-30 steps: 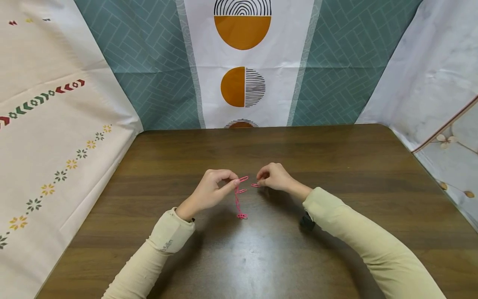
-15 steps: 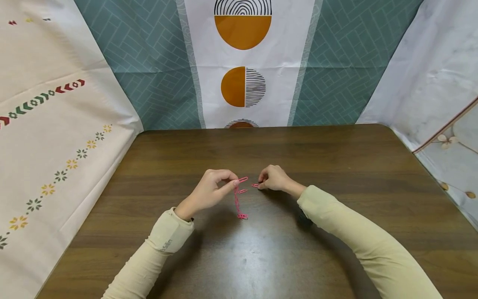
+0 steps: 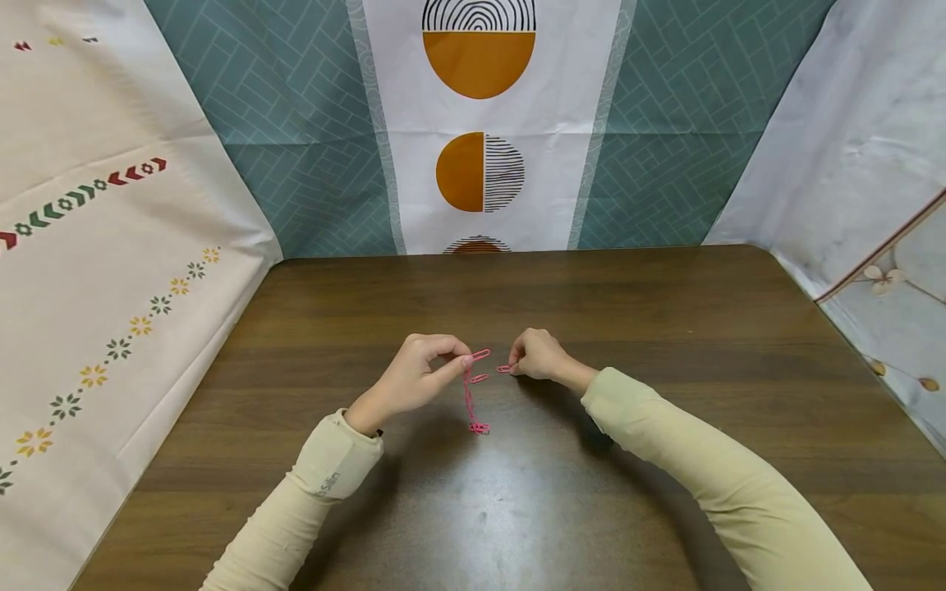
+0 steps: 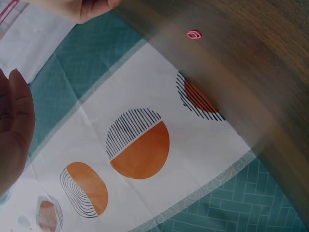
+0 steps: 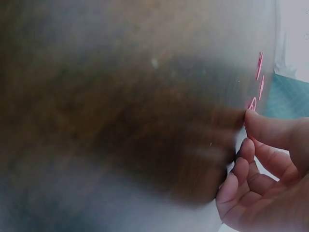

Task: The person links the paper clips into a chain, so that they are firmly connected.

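In the head view my left hand (image 3: 414, 376) pinches a pink paperclip (image 3: 481, 355) between thumb and forefinger, its free end sticking out to the right. From those fingers a chain of pink paperclips (image 3: 469, 398) hangs down to a small heap (image 3: 479, 428). Just right of the chain is another pink paperclip (image 3: 479, 378), lying on the table. My right hand (image 3: 542, 356) holds a single paperclip (image 3: 504, 368) by its right end, close to the tabletop. The right wrist view shows this paperclip (image 5: 252, 103) at my thumb tip. A short gap separates the two held clips.
A brown wood-grain table (image 3: 332, 295) lies under both hands. Behind it hangs a teal and white patterned cloth (image 3: 650, 148). Pale cloths flank the left and right sides. Both forearms wear cream sleeves (image 3: 687, 443).
My right hand has lowered slightly toward me, its forearm swinging a little to the left, with the single paperclip. My left hand and the chain have hardly moved.
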`<state>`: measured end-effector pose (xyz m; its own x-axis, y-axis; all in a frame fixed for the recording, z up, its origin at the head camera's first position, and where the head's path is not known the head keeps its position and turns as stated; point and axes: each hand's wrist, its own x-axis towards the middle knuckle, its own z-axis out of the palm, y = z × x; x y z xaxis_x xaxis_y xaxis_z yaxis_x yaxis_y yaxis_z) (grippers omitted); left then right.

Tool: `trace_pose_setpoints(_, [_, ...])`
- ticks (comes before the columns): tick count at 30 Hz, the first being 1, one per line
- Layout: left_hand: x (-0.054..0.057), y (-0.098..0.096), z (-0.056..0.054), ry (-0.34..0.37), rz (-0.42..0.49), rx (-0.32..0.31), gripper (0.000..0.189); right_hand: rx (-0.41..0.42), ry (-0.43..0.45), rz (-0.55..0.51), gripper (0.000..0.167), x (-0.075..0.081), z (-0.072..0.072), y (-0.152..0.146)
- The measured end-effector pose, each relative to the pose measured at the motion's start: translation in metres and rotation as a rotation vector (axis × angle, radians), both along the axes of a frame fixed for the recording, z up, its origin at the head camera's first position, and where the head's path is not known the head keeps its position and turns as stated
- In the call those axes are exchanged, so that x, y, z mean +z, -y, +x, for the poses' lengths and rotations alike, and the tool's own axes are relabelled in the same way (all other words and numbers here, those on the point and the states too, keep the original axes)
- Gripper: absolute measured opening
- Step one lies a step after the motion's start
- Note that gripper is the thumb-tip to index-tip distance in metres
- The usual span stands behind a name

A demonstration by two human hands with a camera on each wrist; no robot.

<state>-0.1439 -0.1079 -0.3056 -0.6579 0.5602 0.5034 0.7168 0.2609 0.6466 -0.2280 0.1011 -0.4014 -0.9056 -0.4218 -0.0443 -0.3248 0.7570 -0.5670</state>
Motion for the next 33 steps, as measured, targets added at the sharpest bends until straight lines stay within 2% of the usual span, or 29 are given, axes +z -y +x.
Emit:
trace_pose_setpoints(9, [-0.003,0.0,-0.002,-0.007,0.013,-0.024,0.01,0.014,0.006,-0.022,0.013,0.0,0.003,-0.004])
trace_pose_setpoints(16, [-0.003,-0.001,-0.002,-0.013,0.015,-0.026,0.01,0.0,0.013,-0.112,0.011,0.007,0.005,-0.011])
trace_pose_setpoints(23, [-0.003,-0.004,-0.002,0.013,0.005,-0.024,0.009,-0.008,-0.03,-0.187,0.004,0.021,0.013,-0.018])
trace_pose_setpoints(33, [-0.003,-0.006,-0.003,0.013,-0.015,-0.012,0.008,-0.018,-0.112,-0.256,0.003,0.046,0.029,-0.023])
